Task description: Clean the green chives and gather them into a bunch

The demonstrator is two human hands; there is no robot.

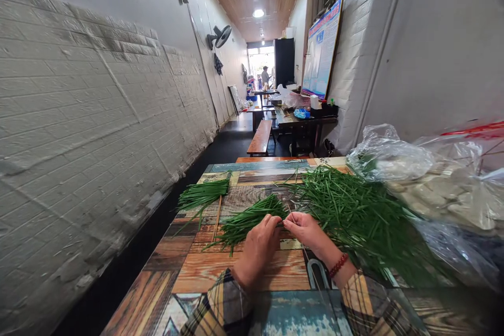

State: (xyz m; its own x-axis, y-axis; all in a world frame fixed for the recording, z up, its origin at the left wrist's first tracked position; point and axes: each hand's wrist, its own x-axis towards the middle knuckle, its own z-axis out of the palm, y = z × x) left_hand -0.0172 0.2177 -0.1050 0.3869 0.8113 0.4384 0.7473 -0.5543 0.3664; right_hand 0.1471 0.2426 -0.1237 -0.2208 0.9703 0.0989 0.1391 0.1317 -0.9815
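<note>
Beyond the nearer left hand [262, 239], the green bundle [252, 213] is laid near-left to far-right on the counter [220, 270]; string [291, 213] is pinched by the right hand [309, 231]; the left fingers' hold cannot be told.

Both forearms come in from the lower edge and slant inward, the left arm [222, 302] up to the right, the right arm [366, 296] up to the left; the left hand [262, 241] shows its back, fingers curled, palm hidden; the right hand [309, 231] pinches thumb to forefinger; their fingertips meet closely, wrists well apart.
</note>
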